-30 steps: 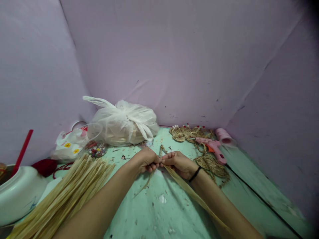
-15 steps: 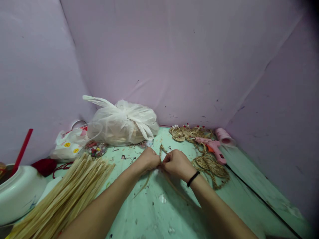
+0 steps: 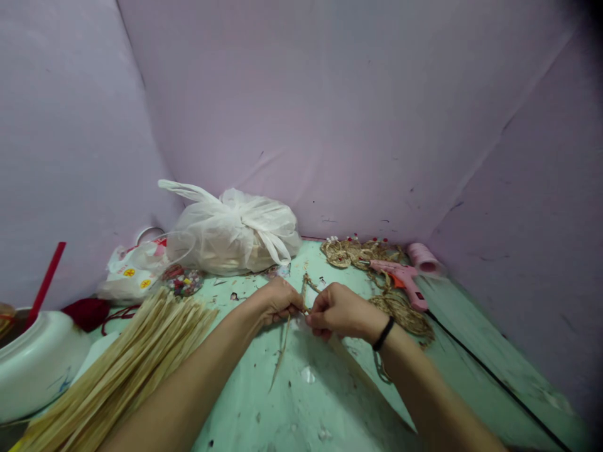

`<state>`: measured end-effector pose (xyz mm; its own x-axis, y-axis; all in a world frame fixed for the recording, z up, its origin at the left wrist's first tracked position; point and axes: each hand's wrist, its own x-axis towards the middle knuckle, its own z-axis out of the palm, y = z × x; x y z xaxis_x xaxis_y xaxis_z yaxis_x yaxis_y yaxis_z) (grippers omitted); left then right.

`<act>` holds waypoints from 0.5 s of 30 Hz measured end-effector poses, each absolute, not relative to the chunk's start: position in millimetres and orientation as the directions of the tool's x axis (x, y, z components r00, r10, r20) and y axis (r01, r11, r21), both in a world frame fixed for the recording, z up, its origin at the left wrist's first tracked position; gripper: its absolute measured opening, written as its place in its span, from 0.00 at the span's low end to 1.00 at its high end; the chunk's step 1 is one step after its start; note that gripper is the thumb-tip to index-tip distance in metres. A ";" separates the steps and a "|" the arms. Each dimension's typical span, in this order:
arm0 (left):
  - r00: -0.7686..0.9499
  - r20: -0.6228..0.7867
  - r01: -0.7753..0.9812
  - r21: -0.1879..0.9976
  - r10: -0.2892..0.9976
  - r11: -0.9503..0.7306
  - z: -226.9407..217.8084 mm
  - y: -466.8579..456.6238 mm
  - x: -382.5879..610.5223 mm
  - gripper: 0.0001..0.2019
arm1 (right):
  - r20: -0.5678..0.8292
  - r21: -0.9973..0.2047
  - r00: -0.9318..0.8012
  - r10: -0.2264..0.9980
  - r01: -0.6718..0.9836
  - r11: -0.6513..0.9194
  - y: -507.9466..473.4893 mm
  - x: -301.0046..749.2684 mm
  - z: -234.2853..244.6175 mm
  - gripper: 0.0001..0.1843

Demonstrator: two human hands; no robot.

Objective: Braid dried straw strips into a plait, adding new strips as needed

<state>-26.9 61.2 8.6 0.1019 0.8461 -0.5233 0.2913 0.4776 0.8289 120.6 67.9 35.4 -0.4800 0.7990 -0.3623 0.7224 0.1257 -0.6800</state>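
Observation:
My left hand (image 3: 281,302) and my right hand (image 3: 336,311) meet over the middle of the table, each with its fingers pinched on a thin braided cord (image 3: 306,292) of dried plant fibre. The cord's braided part stands out just beyond the fingertips. A loose straw-coloured strand (image 3: 281,356) hangs below my left hand. Where the strands run between the fingertips is partly hidden. A black band (image 3: 383,333) circles my right wrist. Coiled braided cord (image 3: 400,307) lies right of my right hand.
A pink glue gun (image 3: 400,278) with a black cable lies at right, near pinned braid pieces (image 3: 342,253) and a pink spool (image 3: 424,258). A knotted white plastic bag (image 3: 235,232) sits behind. Dried fibre strips (image 3: 127,370) and a white pot (image 3: 42,364) are at left.
My right hand has turned and shifted slightly right and down, its fingers more visible. My left hand's fingers have loosened a little, and the strand below it hangs more upright.

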 end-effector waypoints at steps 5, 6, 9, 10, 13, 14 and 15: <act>0.196 -0.511 0.256 0.850 0.837 0.459 4.9 62.4 -32.9 0.10 | -0.367 -0.668 -0.300 0.881 0.744 -0.025 82.1 141.0 43.5 0.08; 0.207 -0.510 0.254 0.852 0.835 0.458 3.7 62.9 -34.0 0.10 | -0.355 -0.683 -0.265 0.896 0.729 -0.055 83.4 141.5 43.3 0.08; 0.222 -0.494 0.246 0.863 0.841 0.441 -0.4 64.0 -36.1 0.08 | -0.409 -0.792 -0.223 0.885 0.568 -0.223 81.2 132.9 39.3 0.04; 0.232 -0.485 0.239 0.869 0.843 0.434 -1.6 64.3 -36.4 0.08 | -0.448 -0.821 -0.242 0.861 0.492 -0.289 78.7 127.7 37.0 0.03; 0.266 -0.469 0.227 0.880 0.842 0.418 -4.1 64.9 -36.8 0.07 | -0.528 -0.843 -0.365 0.767 0.337 -0.420 70.8 112.9 28.4 0.05; 0.276 -0.469 0.229 0.880 0.839 0.416 -4.5 65.1 -36.8 0.06 | -0.535 -0.843 -0.393 0.747 0.309 -0.441 69.1 109.6 25.3 0.07; 0.279 -0.473 0.241 0.877 0.836 0.416 -4.6 65.2 -36.9 0.06 | -0.537 -0.843 -0.405 0.740 0.290 -0.453 68.3 107.5 22.2 0.08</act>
